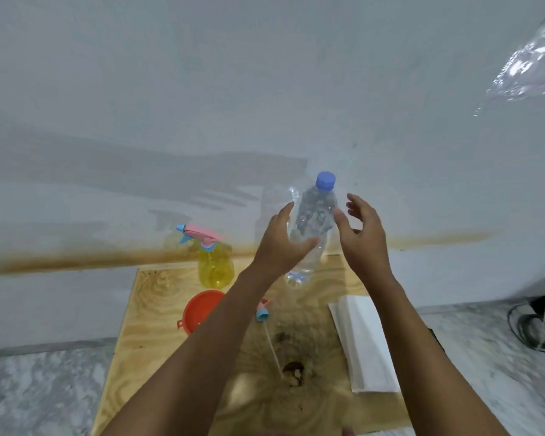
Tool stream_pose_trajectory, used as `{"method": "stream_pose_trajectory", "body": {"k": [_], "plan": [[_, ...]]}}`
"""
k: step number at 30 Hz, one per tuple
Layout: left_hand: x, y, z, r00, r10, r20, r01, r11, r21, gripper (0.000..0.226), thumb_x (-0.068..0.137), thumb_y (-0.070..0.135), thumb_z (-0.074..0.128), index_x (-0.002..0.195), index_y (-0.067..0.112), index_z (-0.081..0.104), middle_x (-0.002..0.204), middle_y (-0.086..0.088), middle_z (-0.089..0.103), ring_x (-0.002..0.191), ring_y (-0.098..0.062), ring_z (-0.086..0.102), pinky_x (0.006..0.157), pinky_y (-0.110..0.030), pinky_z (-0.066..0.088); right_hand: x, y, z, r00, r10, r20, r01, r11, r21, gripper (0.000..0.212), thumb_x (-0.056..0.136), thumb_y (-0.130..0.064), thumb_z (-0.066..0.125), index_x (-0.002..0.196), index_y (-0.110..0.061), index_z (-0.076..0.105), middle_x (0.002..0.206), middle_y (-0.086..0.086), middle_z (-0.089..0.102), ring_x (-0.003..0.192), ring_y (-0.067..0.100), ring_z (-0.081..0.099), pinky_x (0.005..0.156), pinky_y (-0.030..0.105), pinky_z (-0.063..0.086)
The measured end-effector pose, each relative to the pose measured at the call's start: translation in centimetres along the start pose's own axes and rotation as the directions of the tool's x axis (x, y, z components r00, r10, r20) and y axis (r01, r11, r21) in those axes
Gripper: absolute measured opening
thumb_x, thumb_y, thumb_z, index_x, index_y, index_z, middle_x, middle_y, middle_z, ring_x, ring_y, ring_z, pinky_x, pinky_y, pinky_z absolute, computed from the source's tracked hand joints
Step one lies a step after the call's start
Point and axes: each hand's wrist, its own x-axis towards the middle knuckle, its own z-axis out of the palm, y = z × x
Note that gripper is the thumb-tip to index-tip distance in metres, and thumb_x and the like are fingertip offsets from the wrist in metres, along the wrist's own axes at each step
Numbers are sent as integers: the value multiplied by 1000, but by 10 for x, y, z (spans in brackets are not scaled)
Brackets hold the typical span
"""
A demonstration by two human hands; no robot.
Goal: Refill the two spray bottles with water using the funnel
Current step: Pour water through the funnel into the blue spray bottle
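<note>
A white wall (265,89) is filling the upper half of the view. Below it, a pale wooden board (151,325) is serving as the work surface, and a person's two bare forearms are reaching forward over it from the bottom edge.

A folded white cloth (364,341) is lying on the right side of the board. Above the far end of the board, the left hand (280,243) is holding up a clear water bottle (315,215), with its thumb wrapping across the front and its fingers curling behind. The right hand (364,237) is hovering just beside the bottle with its fingers spread and holding nothing. Whether its thumb is touching the plastic cannot be told. The bottle's blue cap (325,180) is sitting on the neck.

At the far left of the board, a yellow spray bottle (216,265) is standing upright, wearing its pink and blue trigger head. An orange funnel (199,311) is lying nearer, partly hidden by the left forearm. A loose trigger head (262,309) with its thin tube is lying on the board. The second spray bottle's body is not plainly showing.

The step in hand appears to be readying the water. The next move likely calls for the right hand twisting off the cap while the left keeps the bottle steady.
</note>
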Motion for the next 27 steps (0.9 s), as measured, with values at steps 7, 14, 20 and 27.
{"method": "stream_pose_trajectory", "body": {"k": [7,14,20,27], "plan": [[38,4,44,983,-85,-160,64,990,-127,78,61,53,80,130,33,50,118,11,64,110,-10,62,94,-40,55,48,-4,10,987,-64,145,62,998,16,45,95,-42,62,136,-26,54,124,-9,62,115,6,57,100,29,48],[41,11,54,966,-75,-246,30,983,-180,54,70,31,86,111,37,51,104,14,65,94,-2,64,72,-11,47,61,-7,19,978,-115,171,113,993,23,32,90,-40,70,117,-26,61,105,-17,65,100,5,62,88,21,51],[38,10,52,961,-23,-276,-13,992,-128,52,71,39,85,106,52,50,104,17,68,96,0,65,81,-22,55,57,-11,17,976,-122,183,117,992,35,21,91,-37,69,109,-31,62,96,-25,64,95,-3,62,85,22,52],[9,16,46,959,96,-266,-118,991,-69,52,71,33,85,114,28,56,101,13,68,94,-7,64,77,-19,52,27,-14,7,976,-184,117,183,983,23,28,88,-36,72,111,-24,65,101,-21,68,98,2,64,87,31,56]]}}
